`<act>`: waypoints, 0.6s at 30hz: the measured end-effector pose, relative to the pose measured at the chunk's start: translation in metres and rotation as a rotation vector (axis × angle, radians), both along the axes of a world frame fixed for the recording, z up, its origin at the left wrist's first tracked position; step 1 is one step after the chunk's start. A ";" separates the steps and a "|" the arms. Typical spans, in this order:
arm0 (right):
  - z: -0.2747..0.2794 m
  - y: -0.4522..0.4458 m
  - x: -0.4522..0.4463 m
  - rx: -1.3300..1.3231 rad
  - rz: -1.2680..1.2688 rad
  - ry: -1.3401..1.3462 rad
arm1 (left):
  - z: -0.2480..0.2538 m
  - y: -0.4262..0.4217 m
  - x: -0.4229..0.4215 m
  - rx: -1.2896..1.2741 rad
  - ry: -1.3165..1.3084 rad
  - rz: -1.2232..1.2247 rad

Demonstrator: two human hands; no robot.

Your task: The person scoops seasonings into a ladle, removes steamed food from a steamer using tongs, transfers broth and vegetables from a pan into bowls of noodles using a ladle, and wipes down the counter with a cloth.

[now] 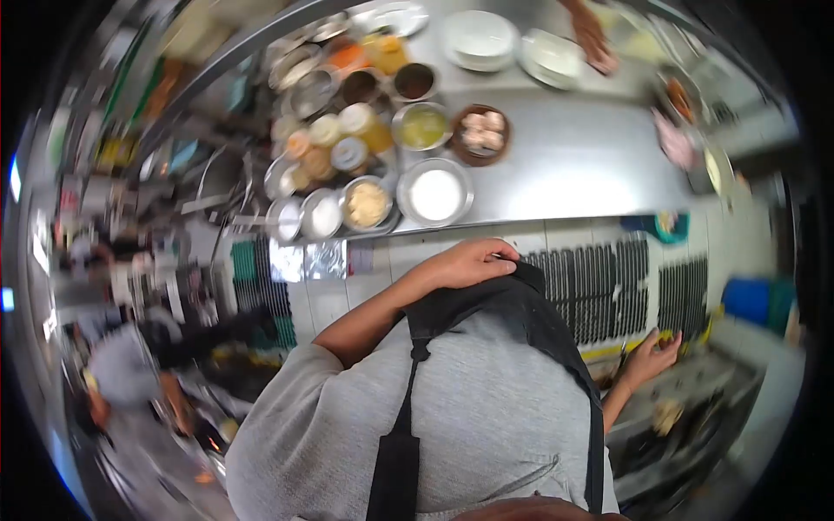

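Note:
My left hand [476,263] reaches across my front, with fingers and thumb closed on the upper edge of a black apron [469,301] worn over a grey shirt. Out to the right, my right hand [653,358] is held low beside my body with its fingers apart and nothing in them. Beyond my left hand is the steel counter [565,165], with a bowl of white contents [436,194], a bowl of yellowish food [367,203] and a brown bowl of pale pieces [481,135].
Squeeze bottles [349,154] and several containers crowd the counter's left part. Plates [480,40] are stacked at the back, near another person's hand [594,48]. A co-worker [126,369] bends at the left. Black floor grating [586,291] lies beyond the apron.

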State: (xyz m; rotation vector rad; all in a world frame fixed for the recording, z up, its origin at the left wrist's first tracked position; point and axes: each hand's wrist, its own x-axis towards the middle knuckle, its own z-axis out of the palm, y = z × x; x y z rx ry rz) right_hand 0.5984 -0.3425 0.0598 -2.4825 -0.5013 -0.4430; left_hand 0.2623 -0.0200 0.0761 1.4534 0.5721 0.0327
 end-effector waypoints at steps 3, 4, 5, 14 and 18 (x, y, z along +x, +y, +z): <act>0.005 0.120 0.005 -0.052 0.438 0.226 | 0.010 -0.004 -0.039 0.077 0.031 0.240; -0.005 0.149 0.010 -0.045 0.546 0.235 | 0.013 -0.009 -0.053 0.112 0.032 0.300; -0.018 0.170 0.020 -0.184 0.771 0.318 | 0.017 -0.016 -0.065 0.035 0.025 0.377; 0.001 0.345 -0.042 -0.707 1.758 0.443 | 0.055 -0.155 -0.136 0.217 0.180 1.155; 0.028 0.366 -0.073 -0.659 1.936 0.346 | 0.111 -0.245 -0.186 0.325 0.437 1.601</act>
